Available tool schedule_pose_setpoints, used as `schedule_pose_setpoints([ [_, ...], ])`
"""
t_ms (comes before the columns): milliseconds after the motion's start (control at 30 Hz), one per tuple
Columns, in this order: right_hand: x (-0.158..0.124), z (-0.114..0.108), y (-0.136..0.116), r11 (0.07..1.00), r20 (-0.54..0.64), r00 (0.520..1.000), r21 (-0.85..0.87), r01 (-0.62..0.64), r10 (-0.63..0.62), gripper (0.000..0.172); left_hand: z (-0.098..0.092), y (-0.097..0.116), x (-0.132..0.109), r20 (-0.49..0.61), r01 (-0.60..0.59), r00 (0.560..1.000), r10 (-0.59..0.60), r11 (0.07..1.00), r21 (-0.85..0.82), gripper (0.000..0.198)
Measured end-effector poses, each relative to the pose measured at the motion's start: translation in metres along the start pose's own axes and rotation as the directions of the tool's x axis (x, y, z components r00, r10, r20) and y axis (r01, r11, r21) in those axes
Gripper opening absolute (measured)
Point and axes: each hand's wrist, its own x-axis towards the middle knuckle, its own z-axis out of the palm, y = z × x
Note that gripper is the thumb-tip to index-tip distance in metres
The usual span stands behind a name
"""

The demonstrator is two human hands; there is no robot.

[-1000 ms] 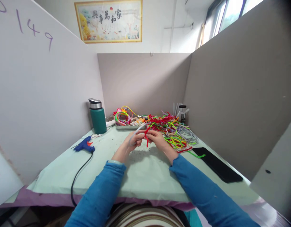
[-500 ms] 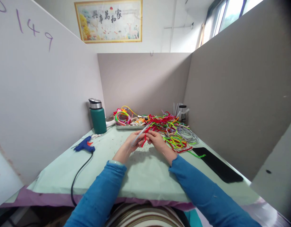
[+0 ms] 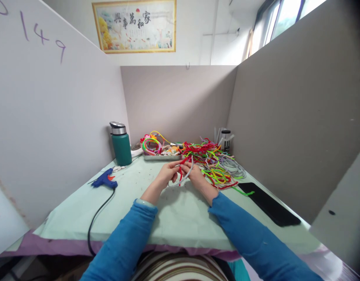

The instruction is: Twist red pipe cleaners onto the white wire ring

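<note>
Above the middle of the table, my left hand (image 3: pixel 167 174) and my right hand (image 3: pixel 194 174) meet with fingers pinched together. Between them runs a red pipe cleaner (image 3: pixel 180 175), one end hanging down from the fingertips. A curved pale grey band (image 3: pixel 186 178) arcs across the front of my right fingers towards my left palm; both hands seem to be on it, though the fingers partly cover where it is held. Just beyond my right hand lies a tangled heap of coloured pipe cleaners (image 3: pixel 209 154), red, yellow, green and grey.
A metal tray (image 3: pixel 162 158) of small craft pieces and colourful hoops (image 3: pixel 151 146) stands at the back. To the left are a green bottle (image 3: pixel 121 148) and a blue glue gun (image 3: pixel 105 178) with a trailing cord. A black phone-like slab (image 3: pixel 270 205) lies right. Partition walls enclose three sides.
The grey band has swung from pointing up and away at my left hand to curving in front of my right fingers. My left hand has turned slightly; the red pipe cleaner stays between the hands.
</note>
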Motion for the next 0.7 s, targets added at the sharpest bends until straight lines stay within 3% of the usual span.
schedule_pose_setpoints([
  [100,0.0,0.0,-0.003,0.999,-0.012,1.0,-0.054,0.001,-0.001,0.033,-0.001,-0.006,0.005,-0.071,-0.064,0.994,0.083,0.972,0.228,0.046],
  [200,-0.001,0.001,-0.007,0.991,-0.014,1.0,-0.13,0.006,-0.008,0.035,-0.004,-0.015,0.01,-0.098,-0.201,0.957,0.273,0.868,0.453,0.041],
  [267,-0.002,0.0,-0.01,0.983,-0.026,1.0,-0.181,0.004,-0.009,0.037,-0.006,-0.02,0.013,-0.089,-0.228,0.941,0.325,0.808,0.544,0.042],
  [700,0.0,-0.001,-0.006,0.991,-0.044,0.999,-0.134,0.012,-0.018,0.045,-0.009,-0.019,0.012,-0.045,-0.234,0.936,0.35,0.712,0.662,0.032],
])
